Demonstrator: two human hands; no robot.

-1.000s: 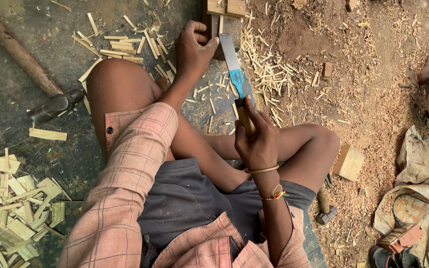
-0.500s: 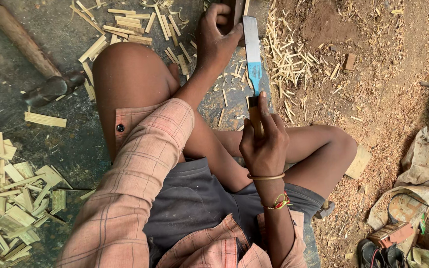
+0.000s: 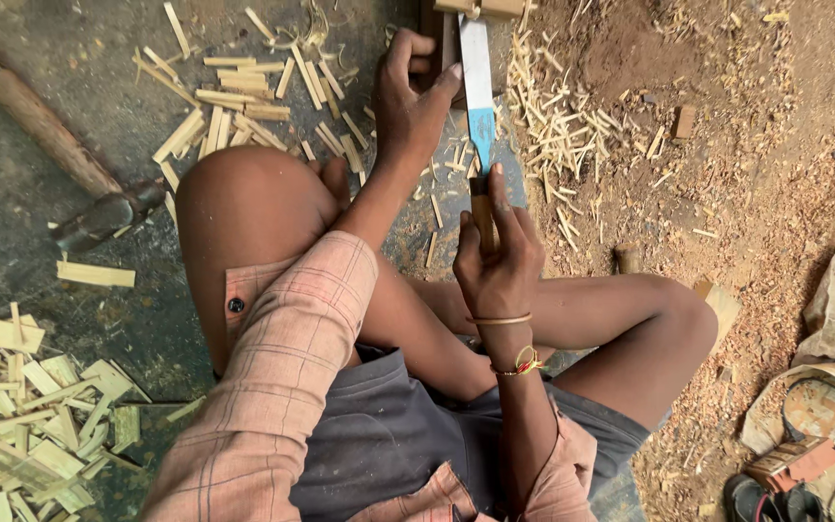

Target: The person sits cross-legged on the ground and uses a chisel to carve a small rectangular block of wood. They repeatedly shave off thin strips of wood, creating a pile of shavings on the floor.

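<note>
I sit cross-legged on the ground. My right hand point(image 3: 497, 263) grips the wooden handle of a long flat knife point(image 3: 478, 92), whose blade points away from me and turns blue near the handle. The blade's far end rests on a small wooden piece point(image 3: 480, 8) at the top edge. My left hand point(image 3: 412, 97) reaches forward beside the blade, its fingers curled on a dark block under that wooden piece. Thin wood splinters point(image 3: 558, 126) lie scattered just right of the blade.
Cut wooden strips point(image 3: 244, 106) lie ahead of my left knee. A heap of flat wood chips point(image 3: 21, 416) sits at lower left. A long round pole point(image 3: 36, 121) and a dark hammer-like tool point(image 3: 103, 217) lie at left. Cloth and a sandal point(image 3: 804, 454) rest at right.
The view has shifted so hands and knife sit higher and more central. The knife has moved forward, its tip now on the wooden piece; my left hand stays beside the blade.
</note>
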